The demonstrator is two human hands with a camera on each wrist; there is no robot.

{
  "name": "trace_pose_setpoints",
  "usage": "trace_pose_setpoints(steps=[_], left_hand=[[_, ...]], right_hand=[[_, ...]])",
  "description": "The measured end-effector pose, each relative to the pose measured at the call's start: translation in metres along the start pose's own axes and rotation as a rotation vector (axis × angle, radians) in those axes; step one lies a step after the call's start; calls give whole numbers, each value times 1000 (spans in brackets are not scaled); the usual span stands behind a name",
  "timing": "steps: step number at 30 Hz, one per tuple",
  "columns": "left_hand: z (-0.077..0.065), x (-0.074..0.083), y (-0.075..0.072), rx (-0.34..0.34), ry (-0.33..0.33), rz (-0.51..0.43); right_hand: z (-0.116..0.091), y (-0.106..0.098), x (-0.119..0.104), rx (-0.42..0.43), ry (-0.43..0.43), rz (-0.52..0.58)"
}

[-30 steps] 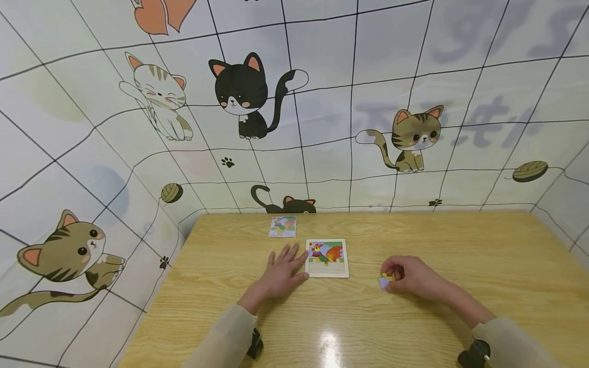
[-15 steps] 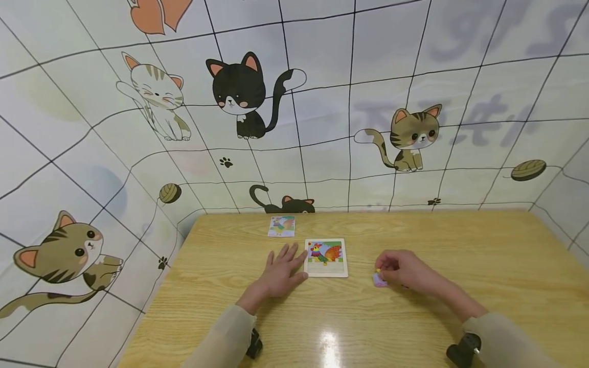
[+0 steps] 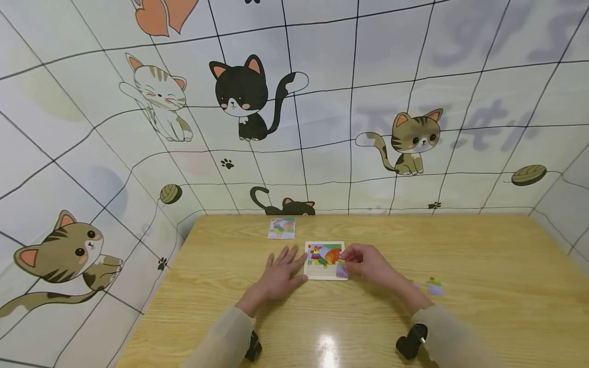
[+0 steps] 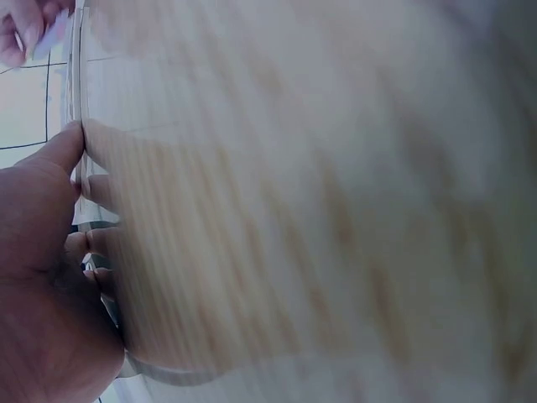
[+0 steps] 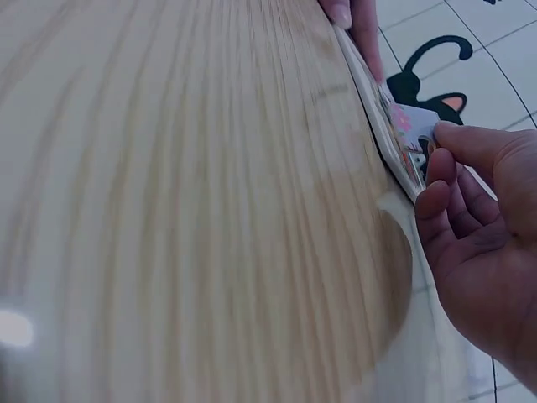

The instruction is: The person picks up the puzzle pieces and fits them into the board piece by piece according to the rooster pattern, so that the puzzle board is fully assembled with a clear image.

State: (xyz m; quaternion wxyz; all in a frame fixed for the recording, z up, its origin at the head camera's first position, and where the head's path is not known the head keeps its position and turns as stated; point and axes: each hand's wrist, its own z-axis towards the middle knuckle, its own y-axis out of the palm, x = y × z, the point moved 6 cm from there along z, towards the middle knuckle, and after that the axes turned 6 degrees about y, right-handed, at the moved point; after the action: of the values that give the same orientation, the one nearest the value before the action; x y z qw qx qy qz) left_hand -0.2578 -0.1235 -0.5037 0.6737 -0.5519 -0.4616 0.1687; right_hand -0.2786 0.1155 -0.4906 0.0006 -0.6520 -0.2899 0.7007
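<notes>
A square puzzle board with a pale frame lies on the table, its upper part filled with a colourful rooster picture and bare wood along the lower left. My left hand lies flat with spread fingers, thumb and fingertips at the board's left edge. Between thumb and fingers my right hand pinches a purple puzzle piece with a pink flower at the board's lower right corner. In the right wrist view the piece stands tilted over the frame.
Two loose puzzle pieces lie to the right: a green and purple one and another partly behind the right forearm. A small rooster picture card lies behind the board. A cat-patterned wall rises at the table's back edge.
My right hand has moved left with the purple piece, from the table to the board's lower right corner. The loose pieces on the right have come into view. My left hand stays put.
</notes>
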Motion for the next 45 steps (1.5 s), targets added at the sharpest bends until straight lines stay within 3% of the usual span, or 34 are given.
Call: trace_pose_setpoints(steps=[8,16,29,36,45], left_hand=[[1,1,0,6,13,9],[-1,1,-3,-7,-12,12],[0,2,-3,-10,-9,16],[0,2,-2,-11,-6,18],[0,3,-2,-10,-3,22]], right_hand=[[29,31,-11,96,2,-27],[39,49,-16,73,11,-10],[41,62,-16,64,5,-14],[41,63,-13,96,17,-75],[43,65,-14,74,-13,-171]])
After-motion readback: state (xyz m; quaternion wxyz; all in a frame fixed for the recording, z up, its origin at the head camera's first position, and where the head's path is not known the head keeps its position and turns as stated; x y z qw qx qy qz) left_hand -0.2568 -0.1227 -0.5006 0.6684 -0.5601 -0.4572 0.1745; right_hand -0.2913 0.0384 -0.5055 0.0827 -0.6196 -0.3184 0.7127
